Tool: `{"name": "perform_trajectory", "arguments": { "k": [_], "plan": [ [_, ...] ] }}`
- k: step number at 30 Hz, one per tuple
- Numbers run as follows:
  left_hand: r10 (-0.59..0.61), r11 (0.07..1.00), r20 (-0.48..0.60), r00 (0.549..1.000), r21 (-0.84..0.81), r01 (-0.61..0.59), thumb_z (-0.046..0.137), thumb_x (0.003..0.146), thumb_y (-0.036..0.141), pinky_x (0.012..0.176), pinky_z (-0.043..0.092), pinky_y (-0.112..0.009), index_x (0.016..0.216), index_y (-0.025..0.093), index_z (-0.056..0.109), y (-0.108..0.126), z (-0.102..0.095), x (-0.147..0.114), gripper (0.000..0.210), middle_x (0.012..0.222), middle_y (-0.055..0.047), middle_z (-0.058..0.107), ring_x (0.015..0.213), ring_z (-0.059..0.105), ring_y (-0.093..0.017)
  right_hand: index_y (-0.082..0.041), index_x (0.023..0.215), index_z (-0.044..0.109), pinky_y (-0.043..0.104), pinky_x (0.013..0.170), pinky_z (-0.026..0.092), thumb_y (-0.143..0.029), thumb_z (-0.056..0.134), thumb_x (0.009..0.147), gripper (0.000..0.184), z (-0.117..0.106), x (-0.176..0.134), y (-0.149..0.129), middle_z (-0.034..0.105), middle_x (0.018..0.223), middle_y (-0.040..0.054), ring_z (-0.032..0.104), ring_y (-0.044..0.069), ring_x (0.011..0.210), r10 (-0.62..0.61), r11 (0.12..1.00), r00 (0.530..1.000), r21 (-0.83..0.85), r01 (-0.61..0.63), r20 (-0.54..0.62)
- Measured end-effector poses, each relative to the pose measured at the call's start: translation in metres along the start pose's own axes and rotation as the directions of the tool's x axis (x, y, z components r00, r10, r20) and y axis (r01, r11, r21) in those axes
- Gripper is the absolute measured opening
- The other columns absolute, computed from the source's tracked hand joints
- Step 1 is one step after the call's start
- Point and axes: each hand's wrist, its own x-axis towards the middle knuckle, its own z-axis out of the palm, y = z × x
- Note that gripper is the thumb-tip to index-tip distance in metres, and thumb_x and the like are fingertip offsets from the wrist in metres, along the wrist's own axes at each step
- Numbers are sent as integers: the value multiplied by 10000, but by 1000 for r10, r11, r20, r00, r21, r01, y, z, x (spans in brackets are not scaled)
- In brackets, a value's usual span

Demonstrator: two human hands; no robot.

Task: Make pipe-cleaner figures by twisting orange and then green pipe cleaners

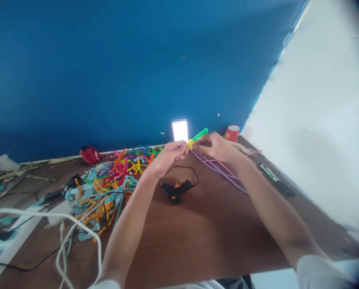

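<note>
Both my hands meet over the far middle of the table, around a small yellow and green pipe-cleaner piece (190, 143). Its yellow part is bunched in a knot, and a green length points up to the right. My left hand (173, 154) is closed, with thumb and fingertips pinched on the yellow part. My right hand (214, 146) has its thumb and fingers closed at the other side of the piece, by the green length. Below the hands, a black hot glue gun (176, 191) lies on the table (203, 233). Purple pipe cleaners (218, 170) lie under my right wrist.
A tangled pile of coloured pipe cleaners (116, 176) spreads on the left. White cables (89, 230) and a power strip (17, 245) are nearer. A brightly lit screen (180, 131) stands by the blue wall. Right are a red paper cup (232, 133) and pens (276, 179).
</note>
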Motion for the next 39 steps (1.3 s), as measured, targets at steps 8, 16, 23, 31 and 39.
{"name": "perform_trajectory", "arguments": {
  "k": [8, 16, 23, 31, 39],
  "plan": [
    [-228, 823, 271, 935, 566, 37, 535, 878, 300, 566, 298, -256, 670, 172, 573, 7, 1, -9, 247, 615, 11, 502, 567, 436, -114, -163, 729, 691, 271, 588, 373, -403, 709, 810, 254, -11, 4, 15, 618, 661, -5, 505, 115, 615, -96, 992, 941, -44, 116, 324],
    [26, 470, -338, 941, 835, 286, 382, 906, 162, 659, 303, -301, 868, 189, 620, -8, 17, 1, 243, 884, -100, 665, 789, 564, -216, -188, 700, 611, 304, 599, 292, -214, 573, 870, 176, 24, 3, 4, 564, 623, -10, 448, 124, 604, -231, 875, 972, -446, 190, -40],
    [188, 874, -250, 950, 483, -45, 419, 971, 348, 562, 235, -254, 703, 194, 448, 16, 13, -8, 311, 615, 31, 372, 577, 326, -113, -179, 713, 622, 265, 533, 307, -376, 719, 806, 238, 30, -1, -1, 530, 614, -30, 392, 90, 537, -92, 951, 982, 277, 135, -163],
    [-137, 845, 374, 917, 527, -88, 556, 893, 372, 522, 271, -239, 699, 154, 653, 31, -18, -23, 308, 597, 10, 507, 542, 411, -96, -159, 747, 649, 244, 543, 362, -436, 729, 791, 291, 26, 3, 23, 597, 672, -8, 492, 104, 591, -138, 918, 925, 395, -15, 355],
    [76, 227, -256, 964, 946, 233, 520, 857, 208, 617, 230, -319, 749, 211, 716, 19, -2, -25, 225, 772, -98, 675, 691, 552, -223, -168, 731, 631, 278, 581, 242, -146, 531, 816, 134, 51, 0, 4, 610, 684, 14, 441, 116, 618, -302, 765, 953, -597, 242, -1]
  ]
}}
